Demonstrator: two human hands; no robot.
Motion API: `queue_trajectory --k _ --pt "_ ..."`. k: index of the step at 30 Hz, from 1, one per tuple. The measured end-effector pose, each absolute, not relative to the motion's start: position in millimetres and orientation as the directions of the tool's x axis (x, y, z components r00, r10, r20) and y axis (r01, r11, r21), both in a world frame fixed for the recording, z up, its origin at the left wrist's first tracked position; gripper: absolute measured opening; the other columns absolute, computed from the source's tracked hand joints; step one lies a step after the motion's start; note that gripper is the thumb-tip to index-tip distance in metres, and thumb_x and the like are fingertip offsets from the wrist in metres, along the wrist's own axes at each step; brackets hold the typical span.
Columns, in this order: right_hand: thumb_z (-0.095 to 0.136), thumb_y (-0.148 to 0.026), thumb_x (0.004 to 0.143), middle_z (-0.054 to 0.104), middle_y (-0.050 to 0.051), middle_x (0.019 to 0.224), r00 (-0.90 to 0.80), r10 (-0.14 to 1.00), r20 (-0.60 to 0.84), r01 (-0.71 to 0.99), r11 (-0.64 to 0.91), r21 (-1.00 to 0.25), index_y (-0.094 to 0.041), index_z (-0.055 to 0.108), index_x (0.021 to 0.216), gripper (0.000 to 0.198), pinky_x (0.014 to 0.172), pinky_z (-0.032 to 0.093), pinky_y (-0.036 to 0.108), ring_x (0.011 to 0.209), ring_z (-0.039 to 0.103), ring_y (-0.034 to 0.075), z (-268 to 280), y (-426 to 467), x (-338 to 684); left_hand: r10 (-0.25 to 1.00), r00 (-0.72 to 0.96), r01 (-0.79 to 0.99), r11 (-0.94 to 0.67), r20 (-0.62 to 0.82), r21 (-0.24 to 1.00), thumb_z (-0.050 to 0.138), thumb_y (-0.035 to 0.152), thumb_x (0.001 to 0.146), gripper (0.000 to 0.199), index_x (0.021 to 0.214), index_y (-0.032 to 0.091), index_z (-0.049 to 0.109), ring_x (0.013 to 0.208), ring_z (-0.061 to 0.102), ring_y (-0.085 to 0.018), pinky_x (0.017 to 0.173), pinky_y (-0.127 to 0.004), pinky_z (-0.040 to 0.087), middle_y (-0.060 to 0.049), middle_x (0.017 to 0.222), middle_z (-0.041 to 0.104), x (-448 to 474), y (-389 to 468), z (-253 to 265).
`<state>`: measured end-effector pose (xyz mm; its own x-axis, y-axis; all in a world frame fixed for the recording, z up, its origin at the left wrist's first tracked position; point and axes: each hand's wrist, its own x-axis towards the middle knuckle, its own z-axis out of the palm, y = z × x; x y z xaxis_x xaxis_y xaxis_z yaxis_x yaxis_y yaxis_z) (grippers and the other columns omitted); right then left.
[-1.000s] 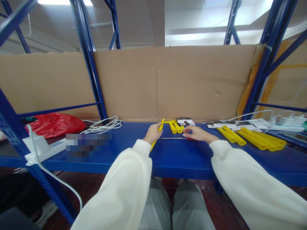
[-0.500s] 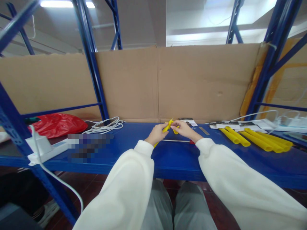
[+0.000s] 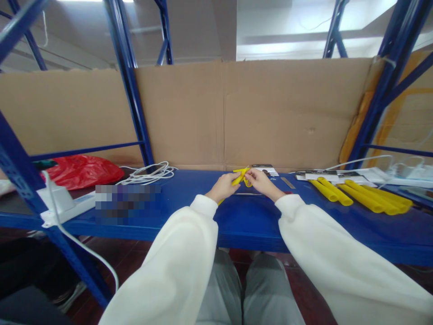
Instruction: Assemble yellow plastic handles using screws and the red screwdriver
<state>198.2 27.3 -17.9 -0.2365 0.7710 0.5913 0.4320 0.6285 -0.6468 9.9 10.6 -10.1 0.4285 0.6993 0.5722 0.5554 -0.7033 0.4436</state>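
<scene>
Over the middle of the blue shelf, my left hand (image 3: 223, 187) is closed around a slim yellow piece (image 3: 238, 178). One end of it sticks out below that hand, and its exact kind cannot be made out. My right hand (image 3: 260, 181) meets it from the other side, fingertips pinched on the yellow material where a loop or fold hangs. Both hands' fingertips nearly touch. Beneath them lies a thin metal rod (image 3: 250, 194); a bit of red shows at its right, mostly hidden by my right wrist. Just beyond my right hand is a flat metal strip (image 3: 287, 182).
Several yellow tubes (image 3: 365, 196) lie to the right, near flat packets (image 3: 324, 176). Another packet (image 3: 267, 170) rests by the cardboard wall (image 3: 270, 117). Leftward are a coiled white cable (image 3: 152, 174), a red plastic bag (image 3: 84, 171) and a power strip (image 3: 74, 207). Blue posts frame both sides.
The yellow piece has turned, and more of it shows between my fingers. My right hand has shifted slightly, and the rod's red end is now mostly covered. The view has tilted a little.
</scene>
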Motion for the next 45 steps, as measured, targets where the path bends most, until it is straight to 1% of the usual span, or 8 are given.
queue_trajectory --k 10,20,27,32,34,37,41,45 --pt "0.067 -0.037 0.080 0.055 -0.005 0.053 -0.183 0.814 0.552 0.348 0.578 -0.738 -0.023 0.051 0.073 0.022 0.056 0.049 0.028 0.050 0.056 0.014 -14 12 199 0.681 0.462 0.475 -0.731 0.569 0.490 0.072 0.010 0.077 0.052 0.128 0.020 0.072 0.124 0.065 -0.027 0.112 -0.039 0.044 -0.005 0.130 0.071 10 20 -17" --pt "0.065 -0.036 0.079 0.054 -0.005 0.055 -0.178 0.814 0.553 0.355 0.577 -0.736 -0.024 0.049 0.073 0.021 0.054 0.046 0.027 0.049 0.054 0.013 -13 11 198 0.681 0.448 0.412 -0.733 0.579 0.542 0.073 0.006 0.073 0.049 0.120 0.018 0.075 0.120 0.068 -0.027 0.108 -0.038 0.048 -0.006 0.125 0.074 13 16 -13" --pt "0.061 -0.029 0.081 0.059 -0.001 0.063 -0.196 0.766 0.612 0.505 0.614 -0.607 -0.023 0.052 0.071 0.015 0.061 0.048 0.028 0.057 0.055 0.015 -17 11 202 0.740 0.288 0.394 -0.670 0.607 0.630 0.067 0.005 0.076 0.049 0.124 0.015 0.073 0.109 0.072 -0.024 0.101 -0.036 0.053 -0.006 0.114 0.078 4 16 -8" --pt "0.057 -0.022 0.082 0.067 0.003 0.071 0.002 0.748 0.664 0.677 0.487 -0.551 -0.020 0.060 0.074 0.008 0.066 0.049 0.027 0.066 0.061 0.017 -2 20 224 0.748 0.285 0.343 -0.663 0.599 0.665 0.070 0.006 0.075 0.047 0.121 0.014 0.074 0.104 0.072 -0.024 0.100 -0.036 0.054 -0.007 0.110 0.078 3 16 -9" --pt "0.056 -0.017 0.080 0.068 0.005 0.069 0.135 0.780 0.612 0.790 0.288 -0.542 -0.019 0.062 0.068 0.013 0.068 0.048 0.027 0.070 0.064 0.018 5 27 246 0.744 0.293 0.339 -0.669 0.601 0.662 0.071 0.007 0.076 0.047 0.121 0.014 0.074 0.105 0.072 -0.024 0.100 -0.038 0.054 -0.008 0.112 0.078 3 16 -10" --pt "0.058 -0.011 0.076 0.065 0.006 0.059 0.161 0.898 0.410 0.905 0.031 -0.423 -0.019 0.060 0.054 0.024 0.066 0.046 0.027 0.069 0.066 0.021 11 36 287 0.738 0.293 0.339 -0.674 0.608 0.656 0.072 0.008 0.076 0.050 0.125 0.015 0.073 0.108 0.071 -0.026 0.102 -0.040 0.053 -0.009 0.117 0.076 4 17 -12" --pt "0.064 -0.012 0.074 0.059 0.004 0.047 0.088 0.971 0.223 0.972 -0.035 -0.234 -0.019 0.060 0.045 0.030 0.063 0.048 0.027 0.063 0.065 0.021 7 45 329 0.746 0.307 0.344 -0.666 0.591 0.662 0.072 0.008 0.075 0.050 0.125 0.015 0.073 0.110 0.071 -0.025 0.103 -0.040 0.052 -0.008 0.120 0.076 4 17 -11" --pt "0.070 -0.012 0.073 0.054 0.003 0.042 0.044 0.984 0.171 0.962 0.004 -0.274 -0.020 0.056 0.042 0.036 0.061 0.049 0.028 0.055 0.061 0.019 -1 48 338 0.759 0.304 0.333 -0.650 0.575 0.683 0.071 0.007 0.076 0.050 0.124 0.016 0.073 0.111 0.071 -0.025 0.102 -0.038 0.053 -0.007 0.118 0.076 4 13 -8"
